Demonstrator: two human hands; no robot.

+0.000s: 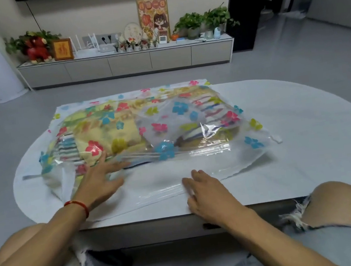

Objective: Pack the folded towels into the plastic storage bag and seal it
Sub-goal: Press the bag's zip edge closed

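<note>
A clear plastic storage bag (198, 166) printed with coloured flowers lies across the white oval table (308, 134). Folded towels fill it: a yellow one (110, 134) on the left and striped ones (207, 109) on the right. My left hand (99, 179) lies flat with spread fingers on the bag's near left part, beside the towels. My right hand (204, 192) rests with straight fingers on the bag's near edge by the table's front. The bag's near flap lies flat and wrinkled on the table.
A low TV cabinet (126, 62) with plants, a picture frame and ornaments stands against the far wall. My bare knees (342, 205) flank the table's front edge. Grey floor surrounds the table.
</note>
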